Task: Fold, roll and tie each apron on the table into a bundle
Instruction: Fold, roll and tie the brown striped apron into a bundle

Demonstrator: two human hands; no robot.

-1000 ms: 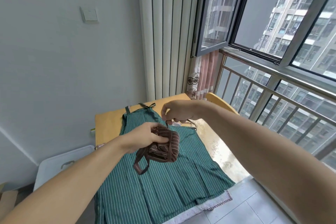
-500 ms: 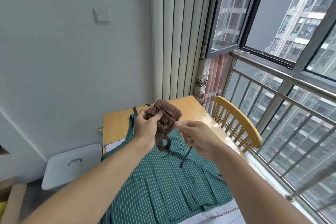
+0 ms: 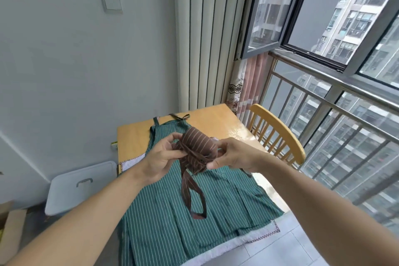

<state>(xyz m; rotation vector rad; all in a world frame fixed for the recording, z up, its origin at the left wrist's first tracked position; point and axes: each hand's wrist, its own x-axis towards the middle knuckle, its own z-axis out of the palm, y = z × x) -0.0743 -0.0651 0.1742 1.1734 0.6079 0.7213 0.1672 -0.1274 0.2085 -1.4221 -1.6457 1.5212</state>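
Observation:
A brown striped apron, rolled into a bundle point(image 3: 199, 143), is held in the air above the table. My left hand point(image 3: 160, 157) grips its left side and my right hand point(image 3: 233, 155) grips its right side, with thin ties wound round the roll. A brown strap loop point(image 3: 193, 194) hangs down from the bundle. Underneath, a green striped apron point(image 3: 194, 207) lies spread flat over the wooden table point(image 3: 216, 119), its neck straps at the far end.
A white cloth point(image 3: 248, 241) with a patterned edge shows under the green apron. A yellow wooden chair point(image 3: 278, 134) stands at the table's right, beside the window railing. A white lidded box point(image 3: 79, 185) sits on the floor to the left, with cardboard point(image 3: 10, 227) near it.
My right hand has come in from the tie ends and now grips the bundle's right side. The bundle stays raised between both hands, and the strap loop hangs lower.

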